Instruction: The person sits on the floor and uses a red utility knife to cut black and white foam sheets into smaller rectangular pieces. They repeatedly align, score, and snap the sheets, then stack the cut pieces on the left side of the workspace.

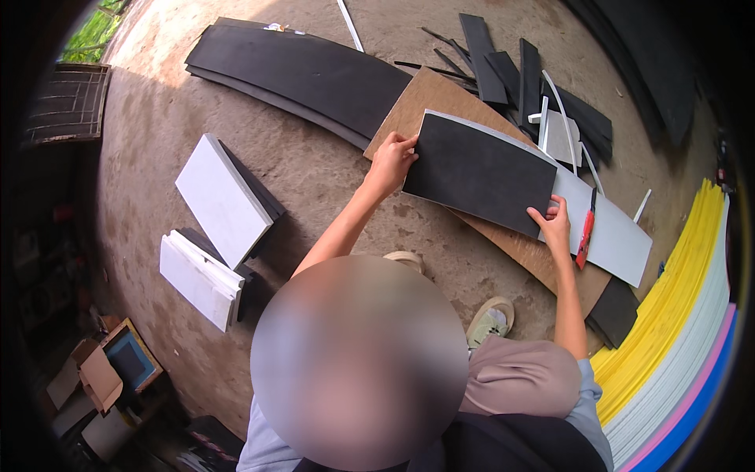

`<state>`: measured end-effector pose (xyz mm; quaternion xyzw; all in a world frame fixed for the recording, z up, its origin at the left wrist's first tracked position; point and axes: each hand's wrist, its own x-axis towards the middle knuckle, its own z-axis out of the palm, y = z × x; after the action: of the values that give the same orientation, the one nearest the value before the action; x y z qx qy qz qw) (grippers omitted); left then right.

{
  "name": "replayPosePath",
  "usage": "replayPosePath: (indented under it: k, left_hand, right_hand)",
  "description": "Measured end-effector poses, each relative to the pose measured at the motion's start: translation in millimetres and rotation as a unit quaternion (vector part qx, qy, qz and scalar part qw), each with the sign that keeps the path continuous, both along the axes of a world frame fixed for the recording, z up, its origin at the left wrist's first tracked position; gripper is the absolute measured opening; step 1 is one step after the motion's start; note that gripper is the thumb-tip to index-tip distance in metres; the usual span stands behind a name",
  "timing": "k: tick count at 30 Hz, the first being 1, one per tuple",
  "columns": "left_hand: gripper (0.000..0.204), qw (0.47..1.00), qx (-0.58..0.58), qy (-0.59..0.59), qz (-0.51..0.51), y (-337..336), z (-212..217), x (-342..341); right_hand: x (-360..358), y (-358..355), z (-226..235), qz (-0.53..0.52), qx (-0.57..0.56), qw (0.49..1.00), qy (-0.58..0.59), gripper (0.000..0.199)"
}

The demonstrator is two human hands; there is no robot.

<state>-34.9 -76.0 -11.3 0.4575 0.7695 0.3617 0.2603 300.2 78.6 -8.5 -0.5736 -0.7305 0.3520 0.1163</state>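
Observation:
A rectangular black sheet (481, 169) lies between my two hands, over a brown board and a white sheet (617, 228). My left hand (393, 164) pinches its left edge, thumb and fingers closed there. At its right end, near the lower corner, my right hand (553, 222) grips the edge between thumb and fingers. A pale strip shows along the far edge of the black sheet. Just right of my right hand, a red utility knife (586, 236) rests on the white sheet. Under all this is the brown board (510, 250), partly covered.
Long black sheets (303, 75) are stacked at the far left. Black offcuts (503, 75) and white strips (556, 98) litter the floor beyond the board. Two white-topped stacks (222, 200) sit at left. Yellow, white, pink and blue sheets (676, 291) stand at right.

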Motion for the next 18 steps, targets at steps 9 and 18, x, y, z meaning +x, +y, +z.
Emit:
replayPosePath:
  k: [9,18]
  left_hand:
    - [0.05,0.998,-0.009,-0.041,-0.044,10.1,8.2,-16.0]
    - [0.035,1.0,0.012,0.018,0.001,-13.8,13.1,9.8]
  right_hand:
    - [1.5,7.7,-4.8,0.007,-0.042,0.999,0.013,0.07]
    - [4.9,11.9,-12.1,0.014,-0.025,0.999,0.024,0.071]
